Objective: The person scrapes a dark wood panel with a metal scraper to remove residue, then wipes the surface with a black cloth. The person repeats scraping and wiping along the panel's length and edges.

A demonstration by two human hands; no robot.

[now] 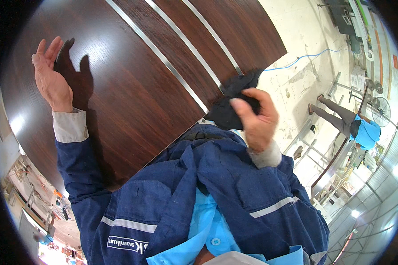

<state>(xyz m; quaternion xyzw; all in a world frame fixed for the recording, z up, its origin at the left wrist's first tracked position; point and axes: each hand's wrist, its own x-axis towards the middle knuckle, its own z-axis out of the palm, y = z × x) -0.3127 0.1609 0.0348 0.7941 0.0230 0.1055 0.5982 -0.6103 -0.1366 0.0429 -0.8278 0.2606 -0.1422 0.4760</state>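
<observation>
A dark brown wood-grain panel [119, 110] with several silver metal strips [163, 57] set into it lies before me. My right hand [258, 115] grips a black cloth [230, 104], thumb and fingers bent round it, at the panel's near right edge where the strips end. Part of the cloth rests over that edge. Over the left part of the panel, my left hand [53, 79] is raised with its fingers stretched out and nothing in it. Its shadow falls on the glossy surface beside it.
On the pale floor to the right runs a blue hose or cable [300, 57]. Farther right, a person in a light blue shirt [367, 132] stands near metal frames [314, 150] and a large fan [381, 110]. Cluttered workshop items [40, 212] lie at the lower left.
</observation>
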